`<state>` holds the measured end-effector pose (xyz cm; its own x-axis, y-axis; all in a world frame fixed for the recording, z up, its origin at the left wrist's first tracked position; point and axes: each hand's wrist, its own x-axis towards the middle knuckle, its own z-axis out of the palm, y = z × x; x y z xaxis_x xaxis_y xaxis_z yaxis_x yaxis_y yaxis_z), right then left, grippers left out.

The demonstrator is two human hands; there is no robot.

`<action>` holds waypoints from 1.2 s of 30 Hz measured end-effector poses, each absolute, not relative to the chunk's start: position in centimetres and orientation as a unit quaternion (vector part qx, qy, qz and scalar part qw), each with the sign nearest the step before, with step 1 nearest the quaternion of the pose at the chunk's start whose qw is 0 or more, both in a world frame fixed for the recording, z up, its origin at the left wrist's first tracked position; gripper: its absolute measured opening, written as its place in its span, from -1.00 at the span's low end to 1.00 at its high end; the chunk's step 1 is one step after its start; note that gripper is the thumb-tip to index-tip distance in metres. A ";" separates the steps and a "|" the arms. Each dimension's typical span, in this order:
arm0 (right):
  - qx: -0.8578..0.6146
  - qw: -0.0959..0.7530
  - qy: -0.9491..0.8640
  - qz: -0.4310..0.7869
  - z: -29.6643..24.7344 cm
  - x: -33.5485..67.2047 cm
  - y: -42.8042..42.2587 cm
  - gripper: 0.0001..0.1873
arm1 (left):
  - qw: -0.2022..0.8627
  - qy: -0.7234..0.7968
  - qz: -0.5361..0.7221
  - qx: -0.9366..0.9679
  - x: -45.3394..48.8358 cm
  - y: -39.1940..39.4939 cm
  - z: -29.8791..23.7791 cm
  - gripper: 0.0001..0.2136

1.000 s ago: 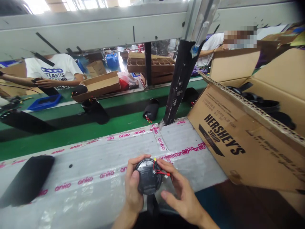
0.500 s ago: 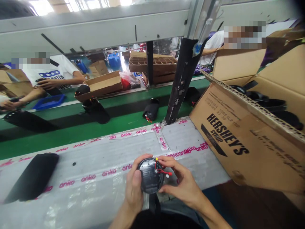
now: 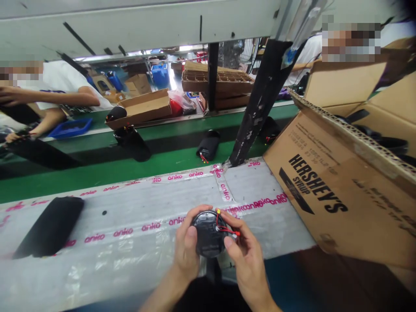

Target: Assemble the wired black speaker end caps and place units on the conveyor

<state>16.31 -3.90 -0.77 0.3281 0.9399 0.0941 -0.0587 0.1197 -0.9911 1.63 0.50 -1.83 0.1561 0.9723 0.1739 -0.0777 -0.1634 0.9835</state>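
Note:
A round black part with a dark, shiny face is held between my two hands above the near edge of the bench. Thin red wires with small connectors, one of them yellow, come out of its upper right side. My left hand grips its left rim, thumb on the front edge. Around the right rim, my right hand is closed, its thumb low on the edge beside the wires. A black strap-like piece hangs below the part.
A black cylinder lies on the taped bench at left. Beyond is a green belt with more black cylinders. A cardboard box and slanted post stand at right. Co-workers sit across.
My right thumb has come up onto the part's front edge. The view has shifted a little, and the co-worker at left has raised an arm with a black piece.

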 end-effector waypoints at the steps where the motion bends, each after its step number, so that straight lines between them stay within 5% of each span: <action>1: -0.530 0.617 -0.422 0.400 -0.8 16.4 -3.9 -0.70 | 0.521 0.395 0.506 0.563 1.3 0.6 -1.7 -0.48; 6: -0.545 0.587 -0.419 0.428 -0.7 17.1 -4.1 -0.64 | 0.573 0.329 0.357 0.660 -2.0 2.2 -0.8 -0.10; 10: -0.538 0.573 -0.411 0.461 -0.5 17.4 -4.2 -0.59 | 0.454 0.315 0.268 0.789 -4.1 4.3 -0.3 0.09; 13: -0.533 0.569 -0.414 0.470 -0.4 17.5 -4.1 -0.59 | 0.382 0.302 0.259 0.834 -4.4 5.2 0.0 0.08; 26: -0.526 0.564 -0.432 0.467 0.0 17.7 -4.0 -0.59 | 0.383 0.305 0.234 0.840 -5.1 6.2 4.1 -0.08; 30: -0.527 0.564 -0.436 0.463 -0.1 17.4 -4.1 -0.60 | 0.473 0.305 0.253 0.787 -4.2 4.9 3.6 -0.13; 34: -0.527 0.563 -0.437 0.463 -0.2 17.4 -4.3 -0.63 | 0.542 0.363 0.417 0.633 -0.5 2.3 0.8 -0.51; 36: -0.515 0.562 -0.452 0.464 -0.3 18.1 -4.2 -0.63 | 0.517 0.381 0.517 0.566 1.3 1.4 -0.6 -0.53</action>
